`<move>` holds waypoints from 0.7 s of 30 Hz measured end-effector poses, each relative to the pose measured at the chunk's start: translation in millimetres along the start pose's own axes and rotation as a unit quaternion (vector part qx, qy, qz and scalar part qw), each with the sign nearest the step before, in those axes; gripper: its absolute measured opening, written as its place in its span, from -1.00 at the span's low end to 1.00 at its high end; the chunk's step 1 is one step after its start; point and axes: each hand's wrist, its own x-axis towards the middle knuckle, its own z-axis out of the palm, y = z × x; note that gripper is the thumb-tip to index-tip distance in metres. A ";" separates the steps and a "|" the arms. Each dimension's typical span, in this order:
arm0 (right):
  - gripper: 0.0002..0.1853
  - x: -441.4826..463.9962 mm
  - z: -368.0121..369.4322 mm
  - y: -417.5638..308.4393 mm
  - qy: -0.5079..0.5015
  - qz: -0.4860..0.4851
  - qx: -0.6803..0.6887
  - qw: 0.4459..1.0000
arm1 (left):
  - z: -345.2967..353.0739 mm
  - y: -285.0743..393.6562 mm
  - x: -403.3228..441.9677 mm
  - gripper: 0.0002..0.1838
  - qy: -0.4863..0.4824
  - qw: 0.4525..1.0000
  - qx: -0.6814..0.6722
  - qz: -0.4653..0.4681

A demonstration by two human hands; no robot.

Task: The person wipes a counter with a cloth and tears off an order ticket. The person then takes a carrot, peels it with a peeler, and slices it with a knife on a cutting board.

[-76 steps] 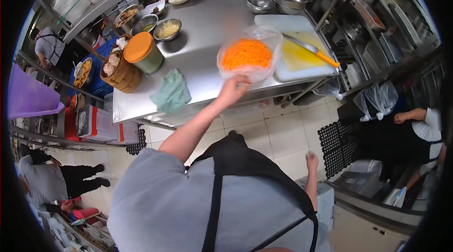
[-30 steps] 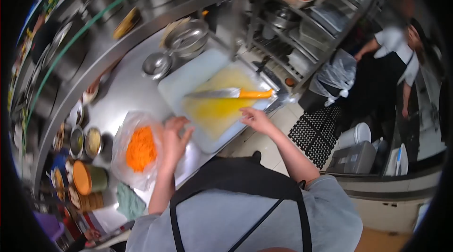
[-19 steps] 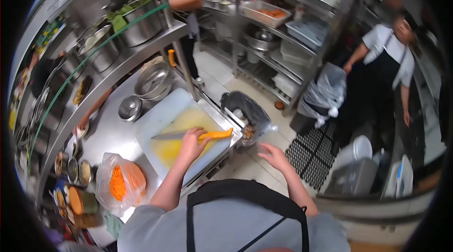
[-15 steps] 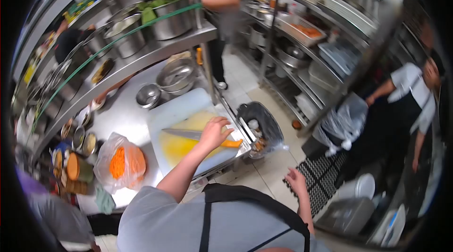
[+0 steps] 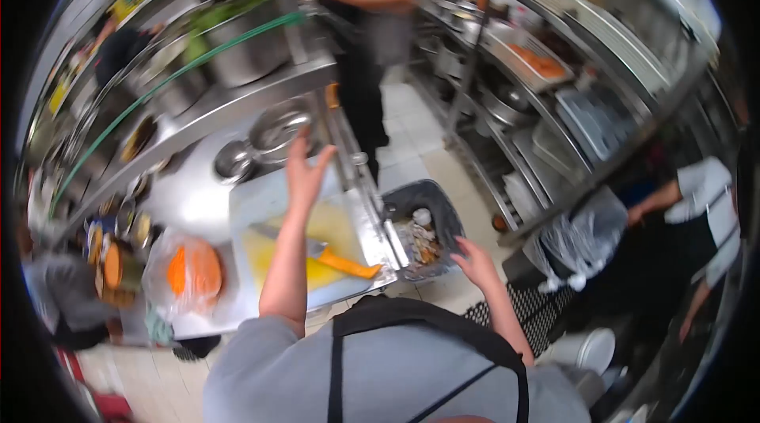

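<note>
My left hand [image 5: 305,173] is raised over the cutting board [image 5: 255,195], fingers spread, close to the rim of a large metal bowl [image 5: 279,127]; no object shows in it. Below it on the yellow-stained board lies a knife with an orange handle [image 5: 348,265], its blade partly hidden by my forearm. My right hand [image 5: 477,263] hangs in the air beside the waste bin [image 5: 427,209], fingers apart and empty. A clear plastic bag of shredded orange food [image 5: 195,271] rests on the steel table left of the board.
A smaller metal bowl [image 5: 234,160] sits by the large one. The green cloth [image 5: 159,329] lies at the table's near edge. A shelf with pots [image 5: 244,47] overhangs the far side. A wire rack [image 5: 529,126] stands right. People stand beyond the table, at right and at left.
My left hand has moved from above the knife handle up toward the bowls, its fingers spreading. My right hand is higher and nearer the bin. The view has turned and shifted.
</note>
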 end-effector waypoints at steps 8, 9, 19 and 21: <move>-0.56 97.7 -46.3 58.6 -0.074 -0.041 -0.056 0.995 | 44.9 -21.8 58.9 -0.64 0.089 0.995 -0.047 0.001; -0.56 114.0 -60.4 72.5 -0.080 -0.058 -0.056 0.994 | 44.6 -26.3 61.8 -0.69 0.104 0.994 -0.002 -0.013; -0.55 384.6 -272.6 219.3 0.272 -0.081 -0.251 0.925 | 27.9 -55.0 61.2 -0.75 0.185 0.964 0.182 -0.064; -0.53 423.6 -309.2 227.0 0.352 -0.121 -0.296 0.880 | 29.6 -44.5 60.3 -0.73 0.182 0.961 0.192 -0.078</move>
